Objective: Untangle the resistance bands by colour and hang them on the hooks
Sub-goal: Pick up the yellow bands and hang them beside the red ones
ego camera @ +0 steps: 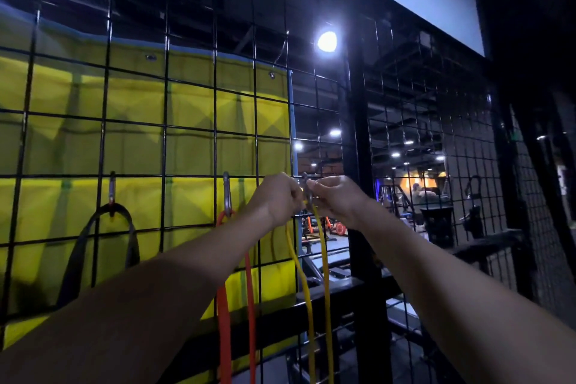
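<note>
- A black resistance band [93, 237] hangs looped from the leftmost carabiner hook [111, 193] on the black wire grid panel [165, 103], at 9 o'clock from the hands.
- An orange resistance band [224, 315] hangs from the middle carabiner hook [227, 195].
- The left hand [277, 196] is clenched on the top of the yellow resistance band [325, 274] at a third hook [307, 188].
- The right hand [335, 195] pinches that hook at 3 o'clock; the yellow strands drop toward 6 o'clock.

Three hooks hang along one wire of the grid panel [165, 125]: the left hook [111, 193], the middle hook [227, 195], and the right hook [307, 193] between both hands.
</note>
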Action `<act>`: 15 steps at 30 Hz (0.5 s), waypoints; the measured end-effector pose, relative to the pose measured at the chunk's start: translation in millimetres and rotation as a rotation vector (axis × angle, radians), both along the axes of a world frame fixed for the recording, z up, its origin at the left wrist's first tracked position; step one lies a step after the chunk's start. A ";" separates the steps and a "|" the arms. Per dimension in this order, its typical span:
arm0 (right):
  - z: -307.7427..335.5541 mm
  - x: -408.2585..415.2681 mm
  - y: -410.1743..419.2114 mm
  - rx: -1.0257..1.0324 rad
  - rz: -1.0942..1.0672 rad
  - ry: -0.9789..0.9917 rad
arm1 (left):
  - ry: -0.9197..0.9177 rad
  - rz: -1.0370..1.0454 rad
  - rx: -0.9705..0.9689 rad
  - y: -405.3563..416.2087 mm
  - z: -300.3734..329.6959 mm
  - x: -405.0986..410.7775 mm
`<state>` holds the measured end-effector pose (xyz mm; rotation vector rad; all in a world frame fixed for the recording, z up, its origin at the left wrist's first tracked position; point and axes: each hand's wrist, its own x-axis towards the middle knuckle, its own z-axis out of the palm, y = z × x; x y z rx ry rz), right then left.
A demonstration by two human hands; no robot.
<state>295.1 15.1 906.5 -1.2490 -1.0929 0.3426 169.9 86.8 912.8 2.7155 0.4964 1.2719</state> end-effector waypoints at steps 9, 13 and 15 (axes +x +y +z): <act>-73.9 3.9 -27.4 0.026 0.047 0.039 | -0.182 -0.032 -0.310 -28.3 -48.0 2.3; -111.6 2.4 -44.9 0.004 -0.045 0.059 | -0.278 -0.056 -0.444 -51.5 -94.3 1.9; -133.5 1.7 -51.9 -0.020 -0.086 0.049 | -0.262 -0.103 -0.508 -64.0 -122.3 -0.2</act>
